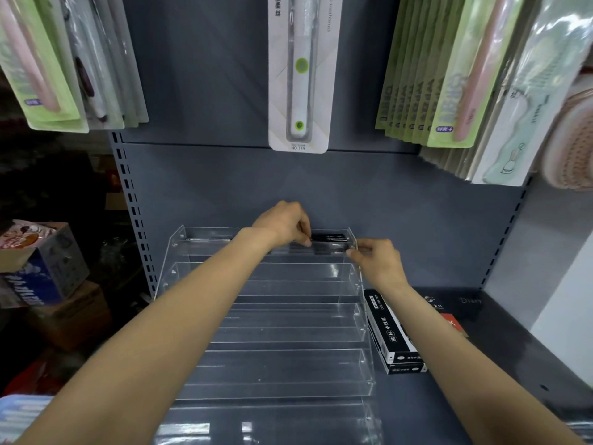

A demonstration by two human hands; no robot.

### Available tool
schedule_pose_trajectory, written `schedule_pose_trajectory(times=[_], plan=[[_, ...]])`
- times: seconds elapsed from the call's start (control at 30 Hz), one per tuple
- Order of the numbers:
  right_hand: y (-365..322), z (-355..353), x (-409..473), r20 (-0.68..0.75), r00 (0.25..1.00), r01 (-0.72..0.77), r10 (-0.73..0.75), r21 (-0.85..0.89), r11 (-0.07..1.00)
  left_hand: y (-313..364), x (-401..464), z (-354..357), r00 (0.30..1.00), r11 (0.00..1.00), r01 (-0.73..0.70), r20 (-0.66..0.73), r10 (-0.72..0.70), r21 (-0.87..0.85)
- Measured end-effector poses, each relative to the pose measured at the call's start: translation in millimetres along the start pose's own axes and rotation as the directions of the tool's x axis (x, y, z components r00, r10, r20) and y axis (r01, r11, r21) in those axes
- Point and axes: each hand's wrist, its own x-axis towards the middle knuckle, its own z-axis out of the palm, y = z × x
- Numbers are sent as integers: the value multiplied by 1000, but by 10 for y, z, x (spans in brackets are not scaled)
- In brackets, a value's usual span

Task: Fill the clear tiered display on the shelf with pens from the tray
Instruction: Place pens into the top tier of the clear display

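Both arms are stretched far fwd, bare, no sleeves seen. The left forearm goes diagonal from bottom-left up to centre, and the left hand is bent down at the wrist, back of hand upward, fingers curled with tips pointing down, pinching something dark and thin. The right forearm comes from bottom-right. The right hand sits a bit lower and nearer, fingers curled, thumb and index pressed together toward the left. Hands are near, not touching.
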Motion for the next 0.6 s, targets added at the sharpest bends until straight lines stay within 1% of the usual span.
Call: schedule_pose_trajectory(times=[0.17,0.43,0.6], plan=[[-4,-1,-16,7,1000,-9,9,3,1000,-38,-10,15,1000,996,22,-6,-23,-91],[-20,-10,-19,14,1000,-9,9,-5,1000,-9,16,64,996,989,71,-37,-76,-127],[-2,-25,-26,29,1000,4,-4,-2,1000,-23,-17,93,996,980,62,-53,-73,-187]])
